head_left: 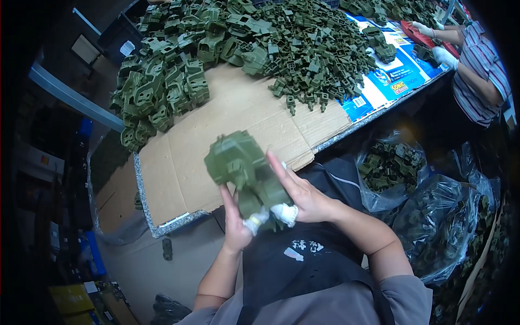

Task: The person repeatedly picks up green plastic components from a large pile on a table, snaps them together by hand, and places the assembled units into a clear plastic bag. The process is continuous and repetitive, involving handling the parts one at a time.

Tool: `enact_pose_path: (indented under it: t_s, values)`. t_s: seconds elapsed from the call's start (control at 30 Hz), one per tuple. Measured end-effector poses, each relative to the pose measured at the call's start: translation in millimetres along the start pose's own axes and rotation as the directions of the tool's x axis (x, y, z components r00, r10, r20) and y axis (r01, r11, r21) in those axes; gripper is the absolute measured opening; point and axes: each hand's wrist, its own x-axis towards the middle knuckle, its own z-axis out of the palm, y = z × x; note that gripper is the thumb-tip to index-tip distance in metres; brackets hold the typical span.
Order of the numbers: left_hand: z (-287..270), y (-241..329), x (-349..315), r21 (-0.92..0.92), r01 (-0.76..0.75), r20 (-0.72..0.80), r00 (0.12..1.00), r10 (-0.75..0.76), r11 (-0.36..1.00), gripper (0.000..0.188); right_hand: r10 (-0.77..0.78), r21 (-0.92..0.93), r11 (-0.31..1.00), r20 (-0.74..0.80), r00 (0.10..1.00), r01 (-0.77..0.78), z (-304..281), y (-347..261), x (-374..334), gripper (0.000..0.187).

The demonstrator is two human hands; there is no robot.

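A dark green plastic toy vehicle point(234, 160), slightly blurred, is held up between my two hands above the near edge of the table. My left hand point(236, 225) grips its lower left side. On the other side my right hand point(307, 199) presses with the fingers stretched along it. White coverings wrap some fingers of both hands, and the fingertips under the toy are partly hidden. Beyond it, large green vehicle bodies point(157, 92) are heaped on the far left of the table. A pile of small green plastic parts point(317, 54) lies right of them.
Flattened cardboard point(179, 173) covers the table. At the far right, a co-worker's white-gloved hand point(445, 57) is near a red piece point(417, 33). Clear plastic bags of green parts point(392, 168) stand by my right side. One green piece point(167, 249) lies below the table's left side.
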Motion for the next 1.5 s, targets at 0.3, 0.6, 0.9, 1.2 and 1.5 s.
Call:
enact_pose_path:
  t_s: [0.3,0.6,0.9,1.2,1.5]
  values:
    - [-54,15,-2,-0.556,0.497,0.426,0.859,-0.286,0.666,0.064,0.213,-0.549,0.811,-0.042,0.976,-0.201,-53,36,69,0.065]
    - [-41,-18,2,-0.29,0.744,0.502,0.654,-0.565,0.602,0.054,-0.288,-0.931,0.265,-0.325,0.901,-0.251,-200,125,43,0.023]
    - [-27,-42,-6,-0.242,0.868,0.571,0.488,-0.661,0.433,0.05,-0.088,-0.673,0.722,-0.321,0.943,-0.162,-158,64,6,0.035]
    - [1,-59,-11,0.202,0.815,0.544,0.368,-0.754,0.543,0.055,0.337,-0.379,0.867,-0.034,0.941,-0.324,9,35,-112,0.03]
    - [0,-78,-22,0.147,0.826,0.61,0.358,-0.707,0.545,0.055,0.363,-0.356,0.881,0.083,0.928,-0.313,24,59,-121,0.038]
